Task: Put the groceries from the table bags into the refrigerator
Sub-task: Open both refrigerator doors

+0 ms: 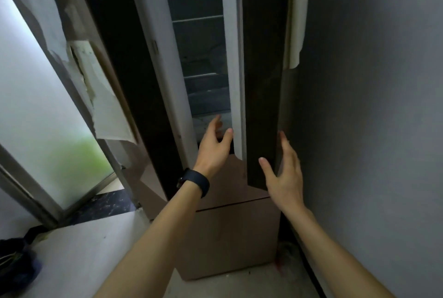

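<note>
Doors are the job right now: both stand ajar with a narrow gap between them. I should swing each wide, pulling evenly at the edges so neither bounces back. My left hand (213,146) reaches into the gap, fingers spread and empty, thumb against the white gasket (236,82) of the right door (261,82). My right hand (284,178) lies flat on that glossy dark panel's outer edge, fingers apart. Shelves (199,18) inside look thin, dim, wire-edged. Groceries are nowhere in view; the fridge (230,238) has a matte tan lower drawer.

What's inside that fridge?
Through the gap between the refrigerator doors, only dim wire shelves show, seemingly bare. The doors cover the sides, so food there can't be ruled out.
</note>
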`<state>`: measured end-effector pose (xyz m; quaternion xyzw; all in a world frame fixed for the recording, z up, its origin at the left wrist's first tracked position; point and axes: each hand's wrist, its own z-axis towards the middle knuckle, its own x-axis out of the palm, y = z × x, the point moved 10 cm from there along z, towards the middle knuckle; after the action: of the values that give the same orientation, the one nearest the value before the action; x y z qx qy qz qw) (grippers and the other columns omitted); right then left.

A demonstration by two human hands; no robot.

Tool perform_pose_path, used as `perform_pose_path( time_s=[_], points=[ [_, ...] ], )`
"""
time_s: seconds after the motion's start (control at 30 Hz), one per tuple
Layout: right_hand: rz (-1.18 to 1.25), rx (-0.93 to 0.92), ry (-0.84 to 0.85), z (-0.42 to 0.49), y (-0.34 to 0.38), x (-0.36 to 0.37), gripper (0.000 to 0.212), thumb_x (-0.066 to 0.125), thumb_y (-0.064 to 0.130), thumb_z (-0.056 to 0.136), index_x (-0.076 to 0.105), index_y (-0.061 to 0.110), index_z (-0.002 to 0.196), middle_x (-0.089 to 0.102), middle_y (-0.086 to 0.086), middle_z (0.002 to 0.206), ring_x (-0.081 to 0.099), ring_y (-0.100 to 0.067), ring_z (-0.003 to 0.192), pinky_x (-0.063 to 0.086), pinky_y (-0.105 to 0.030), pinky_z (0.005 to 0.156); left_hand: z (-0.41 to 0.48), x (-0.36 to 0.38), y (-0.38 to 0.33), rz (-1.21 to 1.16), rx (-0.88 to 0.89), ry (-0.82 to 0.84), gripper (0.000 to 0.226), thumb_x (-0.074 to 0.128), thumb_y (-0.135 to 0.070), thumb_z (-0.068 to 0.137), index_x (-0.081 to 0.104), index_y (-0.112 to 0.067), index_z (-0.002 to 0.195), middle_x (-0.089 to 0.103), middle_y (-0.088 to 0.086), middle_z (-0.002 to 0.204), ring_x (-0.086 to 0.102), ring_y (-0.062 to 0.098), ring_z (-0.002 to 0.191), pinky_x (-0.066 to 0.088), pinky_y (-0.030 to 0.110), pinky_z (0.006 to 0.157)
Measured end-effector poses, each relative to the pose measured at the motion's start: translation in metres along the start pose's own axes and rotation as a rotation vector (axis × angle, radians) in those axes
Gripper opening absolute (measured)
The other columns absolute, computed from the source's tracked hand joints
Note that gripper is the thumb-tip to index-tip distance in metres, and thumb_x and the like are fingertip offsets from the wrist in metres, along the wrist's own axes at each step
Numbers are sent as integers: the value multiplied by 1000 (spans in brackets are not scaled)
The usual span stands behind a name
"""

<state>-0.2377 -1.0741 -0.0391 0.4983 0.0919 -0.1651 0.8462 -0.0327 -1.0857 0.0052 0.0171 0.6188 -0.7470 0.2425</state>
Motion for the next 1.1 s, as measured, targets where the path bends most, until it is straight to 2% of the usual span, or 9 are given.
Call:
perform_pose_path(
  time_s=[0.07, 0.13, 0.27, 0.43, 0.63, 0.7, 0.83, 0.93, 1.1],
  points=[
    [-35, -33, 62, 5, -1, 1, 75, 59, 46, 95, 5, 66, 143, 16, 40, 148, 10, 25, 133, 27, -31, 110, 13, 10, -4, 13, 16, 46, 61, 54, -36, 101, 26, -30, 154, 42, -2, 152, 42, 16, 137, 39, 29, 102],
    [-50, -46, 87, 8, -5, -5, 74, 59, 47, 96, 6, 64, 145, 9, 49, 144, 10, 27, 133, 27, -31, 111, 18, 26, -8, 19, 52, 69, 54, 56, -32, 100, 36, -30, 149, 52, -5, 142, 51, 12, 128, 45, 28, 97],
    [-8, -32, 93, 6, -12, -23, 73, 57, 46, 97, 10, 57, 151, 22, 25, 159, 24, 1, 145, 32, -37, 116, 4, 35, -14, -24, 138, -29, 38, 61, -26, 96, 46, -38, 129, 54, -29, 111, 53, -20, 97, 49, 22, 89],
    [-23, -13, -52, -3, -32, -82, 73, 56, 35, 99, 9, 56, 151, 22, 27, 159, 27, 1, 145, 35, -42, 117, -7, 75, -39, -12, 244, 39, 34, 71, -39, 89, 57, -35, 119, 62, -22, 111, 60, -6, 103, 53, 17, 80],
    [-191, 51, -103, 7, -51, -131, 84, 63, 46, 92, 3, 58, 150, 3, 12, 166, 5, 4, 144, 21, -30, 112, -17, 149, -66, 45, 335, 81, 43, 71, -45, 88, 64, -23, 124, 69, -12, 103, 63, -3, 91, 56, 20, 76],
    [-234, 64, -134, 16, -64, -147, 81, 58, 46, 96, 0, 57, 151, 6, 7, 166, 11, -5, 147, 22, -30, 113, -14, 175, -74, 60, 369, 127, 41, 70, -46, 89, 67, -22, 122, 71, -11, 102, 65, -1, 90, 58, 25, 76],
    [-314, 82, -180, 36, -90, -176, 70, 50, 37, 102, 5, 45, 155, 22, 1, 164, 32, -21, 146, 30, -29, 112, -7, 222, -95, 157, 459, 227, 33, 67, -42, 92, 68, -27, 121, 70, -10, 103, 63, -1, 86, 53, 14, 72],
    [-383, 112, -212, 53, -106, -192, 68, 49, 30, 103, 6, 39, 155, 39, -2, 157, 49, -26, 134, 42, -31, 105, 0, 252, -105, 237, 497, 274, 36, 63, -42, 94, 63, -32, 128, 70, -6, 107, 65, 6, 84, 57, 31, 75],
    [-474, 180, -253, 80, -126, -212, 68, 48, 25, 104, 6, 34, 156, 59, -10, 139, 62, -34, 113, 54, -42, 88, 11, 289, -117, 353, 531, 277, 41, 58, -42, 97, 53, -35, 137, 68, -6, 114, 65, 8, 88, 57, 34, 73]
  ],
)
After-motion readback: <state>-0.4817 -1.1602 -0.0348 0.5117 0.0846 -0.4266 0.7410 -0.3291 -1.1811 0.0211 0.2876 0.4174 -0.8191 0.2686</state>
